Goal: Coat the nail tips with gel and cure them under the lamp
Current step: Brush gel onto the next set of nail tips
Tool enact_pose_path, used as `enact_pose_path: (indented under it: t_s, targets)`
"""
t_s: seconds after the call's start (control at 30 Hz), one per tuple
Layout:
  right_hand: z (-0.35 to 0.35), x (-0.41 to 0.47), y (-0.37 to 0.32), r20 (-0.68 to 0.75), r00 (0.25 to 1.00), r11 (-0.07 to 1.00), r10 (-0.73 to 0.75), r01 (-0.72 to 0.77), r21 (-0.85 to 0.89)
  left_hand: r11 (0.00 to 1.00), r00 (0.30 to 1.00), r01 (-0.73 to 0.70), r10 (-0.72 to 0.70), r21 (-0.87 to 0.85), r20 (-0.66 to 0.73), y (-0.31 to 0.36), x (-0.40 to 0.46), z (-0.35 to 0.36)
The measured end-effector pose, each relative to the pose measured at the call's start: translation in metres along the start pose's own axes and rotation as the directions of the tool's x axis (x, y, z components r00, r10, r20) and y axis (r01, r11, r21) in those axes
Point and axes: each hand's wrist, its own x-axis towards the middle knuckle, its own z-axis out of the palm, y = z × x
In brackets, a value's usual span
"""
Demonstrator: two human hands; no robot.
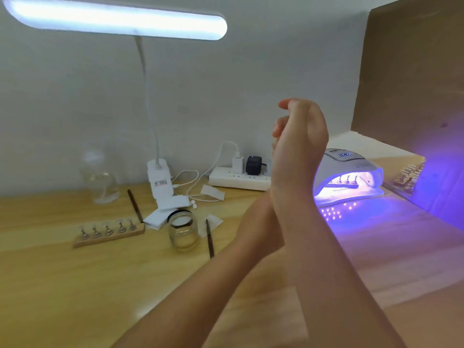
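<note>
The nail lamp (351, 169) glows violet at the right of the wooden table, and a wooden holder with nail tips (344, 183) stands inside it. A second wooden holder with several nail tips (109, 234) lies at the left. Near it are a small glass jar (182, 231) and two brushes (209, 239) (135, 205). My right hand (298, 139) is raised in front of the lamp, its fingers loosely bent and holding nothing. My left forearm crosses behind it. My left hand (276, 129) is almost wholly hidden behind the right one.
A lit desk lamp (115, 18) hangs over the table, its clip base (160, 182) at the back. Also there are a glass bottle (100, 177), a power strip with plugs (238, 180), white pads (160, 217), a brown board (414, 71) and a reflective panel (409, 174).
</note>
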Motion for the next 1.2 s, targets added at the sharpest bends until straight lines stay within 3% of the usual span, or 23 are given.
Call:
enact_pose_path:
  t_s: [0.13, 0.23, 0.3, 0.37, 0.47, 0.6, 0.67, 0.73, 0.87, 0.97, 1.03, 1.1, 1.2]
  targets:
    - [0.008, -0.012, 0.006, 0.073, 0.995, 0.994, -0.073, 0.079, -0.076, 0.962, 0.934, -0.21, 0.249, 0.172, -0.256, -0.011, -0.035, -0.083]
    - [0.012, -0.025, 0.023, 0.235, 0.966, 0.94, -0.105, 0.173, -0.294, 0.938, 0.837, -0.147, 0.287, 0.315, -0.465, -0.038, -0.06, -0.132]
    - [0.012, -0.032, 0.038, 0.371, 0.927, 0.855, -0.051, 0.233, -0.464, 0.922, 0.785, -0.06, 0.281, 0.383, -0.552, -0.059, -0.078, -0.161]
    - [0.011, -0.036, 0.05, 0.491, 0.868, 0.727, 0.081, 0.285, -0.625, 0.921, 0.745, 0.067, 0.209, 0.383, -0.634, -0.081, -0.093, -0.181]
    - [0.006, -0.041, 0.065, 0.569, 0.739, 0.539, 0.36, 0.334, -0.774, 0.931, 0.7, 0.302, -0.072, 0.204, -0.71, -0.115, -0.111, -0.197]
    - [0.0, -0.052, 0.079, 0.573, 0.55, 0.386, 0.608, 0.426, -0.818, 0.848, 0.739, 0.528, -0.43, 0.05, -0.519, -0.139, -0.119, -0.201]
    - [0.0, -0.056, 0.083, 0.562, 0.488, 0.316, 0.668, 0.497, -0.808, 0.803, 0.747, 0.59, -0.502, 0.086, -0.437, -0.142, -0.119, -0.201]
    - [0.002, -0.058, 0.085, 0.568, 0.478, 0.275, 0.67, 0.551, -0.788, 0.797, 0.757, 0.589, -0.488, 0.131, -0.434, -0.146, -0.119, -0.202]
    - [0.005, -0.061, 0.089, 0.611, 0.429, 0.292, 0.665, 0.604, -0.742, 0.843, 0.799, 0.526, -0.445, 0.112, -0.404, -0.146, -0.121, -0.207]
    - [0.005, -0.058, 0.089, 0.601, 0.395, 0.361, 0.695, 0.531, -0.767, 0.865, 0.853, 0.485, -0.438, 0.126, -0.283, -0.137, -0.122, -0.214]
    - [0.003, -0.051, 0.086, 0.605, 0.411, 0.421, 0.682, 0.456, -0.784, 0.871, 0.872, 0.469, -0.431, 0.145, -0.232, -0.132, -0.122, -0.22]
    - [-0.001, -0.041, 0.081, 0.611, 0.45, 0.503, 0.652, 0.347, -0.792, 0.875, 0.877, 0.468, -0.444, 0.123, -0.182, -0.127, -0.125, -0.227]
    - [-0.007, -0.027, 0.076, 0.584, 0.515, 0.683, 0.628, -0.005, -0.73, 0.863, 0.869, 0.494, -0.491, 0.109, -0.056, -0.119, -0.13, -0.238]
